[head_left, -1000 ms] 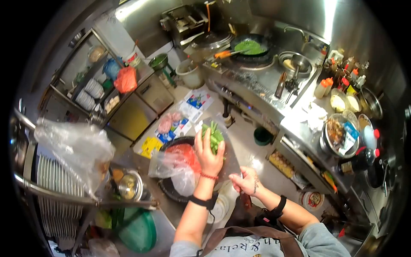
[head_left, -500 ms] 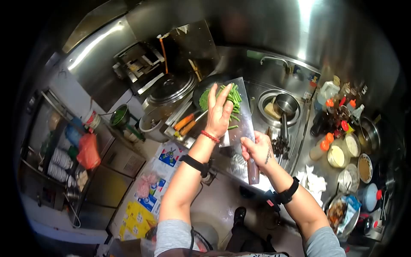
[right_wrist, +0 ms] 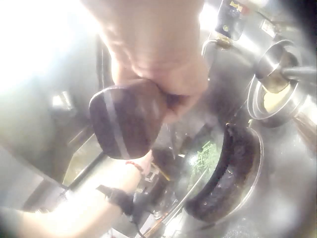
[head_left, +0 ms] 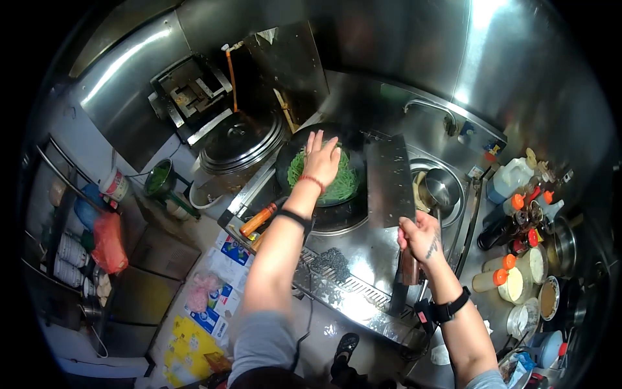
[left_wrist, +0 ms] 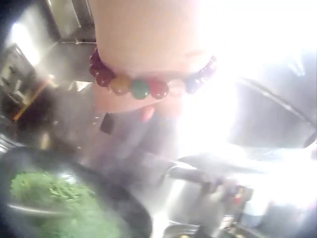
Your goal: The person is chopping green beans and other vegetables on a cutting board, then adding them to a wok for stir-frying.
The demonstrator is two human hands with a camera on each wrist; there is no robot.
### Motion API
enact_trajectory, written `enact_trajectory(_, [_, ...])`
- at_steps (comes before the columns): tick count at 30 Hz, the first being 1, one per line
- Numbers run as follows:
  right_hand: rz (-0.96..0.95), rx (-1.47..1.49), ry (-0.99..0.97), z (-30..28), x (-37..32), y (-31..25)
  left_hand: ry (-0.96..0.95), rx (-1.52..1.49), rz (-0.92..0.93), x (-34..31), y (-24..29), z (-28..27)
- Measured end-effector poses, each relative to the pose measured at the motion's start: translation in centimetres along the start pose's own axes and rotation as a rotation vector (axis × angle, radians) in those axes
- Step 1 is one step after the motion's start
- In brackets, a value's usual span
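Note:
With its fingers straight, my left hand (head_left: 322, 162) is over the black wok (head_left: 357, 139) and hides part of the greens inside. Long green vegetable pieces (head_left: 342, 187) fill the wok's bottom, and steam hazes them in the left wrist view. My right hand (head_left: 422, 237) grips a cleaver by its dark wooden handle (right_wrist: 126, 121). The broad blade (head_left: 390, 181) stands just right of the wok, with no stalks on its visible face. A beaded bracelet (left_wrist: 140, 89) circles the left wrist.
Orange-handled utensils (head_left: 258, 219) lean at the wok's left. A big lidded pot (head_left: 241, 139) stands behind them. To the right sit a ladle (head_left: 440, 187) in a metal bowl, and several sauce bottles (head_left: 492, 279). A faucet (head_left: 431, 107) is behind the stove.
Both hands have moved from the floor-side black tub up to the stove with the cleaver. The green stalks have left the blade; the left hand is now over the wok, the cleaver to its right.

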State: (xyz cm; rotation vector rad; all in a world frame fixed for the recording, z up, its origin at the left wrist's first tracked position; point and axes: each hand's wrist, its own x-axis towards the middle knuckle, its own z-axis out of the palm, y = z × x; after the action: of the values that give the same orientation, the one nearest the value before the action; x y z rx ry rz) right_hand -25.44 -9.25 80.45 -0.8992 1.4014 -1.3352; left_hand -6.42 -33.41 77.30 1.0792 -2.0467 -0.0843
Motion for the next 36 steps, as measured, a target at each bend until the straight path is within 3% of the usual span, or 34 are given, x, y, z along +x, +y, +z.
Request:
enact_trajectory(2, [-0.061, 0.004, 0.06, -1.0, -2.0, 0.5, 0.073, -0.176, 0.029, -3.7, 3.5, -3.0])
enact_trajectory(4, [-0.043, 0.114, 0.112, -1.5, -4.5, 0.9, -0.376, -0.609, -0.285, -9.8, 10.9, -8.5])
enact_trajectory(5, [-0.08, 0.117, 0.113, -1.5, -6.2, 1.6, -0.502, -0.698, -0.247, -14.0, 12.2, -8.3])
enact_trajectory(6, [-0.117, 0.121, 0.114, -1.4, -8.2, 2.5, -0.748, -0.758, -0.315, -17.9, 14.7, -9.1])
enact_trajectory(8, [-0.161, 0.102, 0.053, -0.8, -12.6, 3.1, -0.644, -0.832, -0.084, -25.8, 20.4, -10.0])
enact_trajectory(9, [-0.174, 0.059, 0.077, -0.3, -15.0, 4.5, -0.596, -0.846, -0.086, -29.0, 22.7, -10.0])
enact_trajectory(10, [-0.185, 0.016, 0.099, 0.3, -17.3, 6.3, -0.793, -0.827, -0.338, -32.6, 24.0, -10.2])
enact_trajectory(12, [-0.337, -0.022, 0.07, 1.7, -22.2, 8.5, -0.621, -1.233, -0.661, -38.2, 27.1, -10.5])
enact_trajectory(13, [-0.399, -0.24, 0.004, 1.7, -25.0, 9.6, -0.484, -1.09, -0.622, -40.4, 28.9, -12.2])
enact_trajectory(16, [-0.358, -0.018, -0.449, 3.0, -32.2, 9.2, -0.154, -0.534, -0.536, -46.2, 33.5, -18.1])
enact_trajectory(17, [-0.287, -0.114, -0.624, 3.2, -35.0, 7.6, -0.062, -0.559, -0.693, -49.4, 34.5, -19.8])
enact_trajectory(18, [-0.392, -0.246, -0.731, 3.6, -36.9, 7.3, 0.137, -0.496, -0.745, -52.0, 35.7, -21.6])
enact_trajectory(20, [-0.808, -0.327, -0.86, 4.9, -39.8, 6.6, 0.145, -0.32, -1.108, -56.6, 38.8, -28.1])
enact_trajectory(21, [-0.722, -0.295, -0.958, 5.1, -41.1, 6.3, 0.208, -0.223, -1.077, -59.5, 40.1, -30.6])
enact_trajectory(24, [-0.433, -0.176, -1.159, 6.1, -46.9, 2.4, 0.331, -0.362, -1.272, -70.7, 45.6, -35.1])
enact_trajectory(27, [-0.468, 0.253, -1.559, 7.1, -52.5, -2.9, 0.658, -0.985, -1.54, -80.0, 53.6, -38.7])
enact_trajectory(28, [-0.489, 0.384, -1.624, 7.7, -55.0, -4.9, 0.839, -1.108, -1.528, -82.5, 56.2, -39.3])
enact_trajectory(29, [-0.392, 0.517, -1.681, 7.9, -56.7, -5.7, 1.013, -1.235, -1.504, -84.8, 58.9, -39.6])
enact_trajectory(32, [-0.275, 0.764, -1.575, 8.7, -62.6, -7.4, 1.528, -1.447, -1.317, -90.5, 63.7, -40.2])
enact_trajectory(34, [-0.555, 0.795, -1.506, 8.4, -66.1, -8.1, 1.693, -1.304, -1.152, -93.5, 64.3, -42.1])
enact_trajectory(36, [-0.696, 0.951, -1.506, 9.9, -67.4, -8.7, 1.758, -1.465, -0.815, -99.0, 62.8, -44.7])
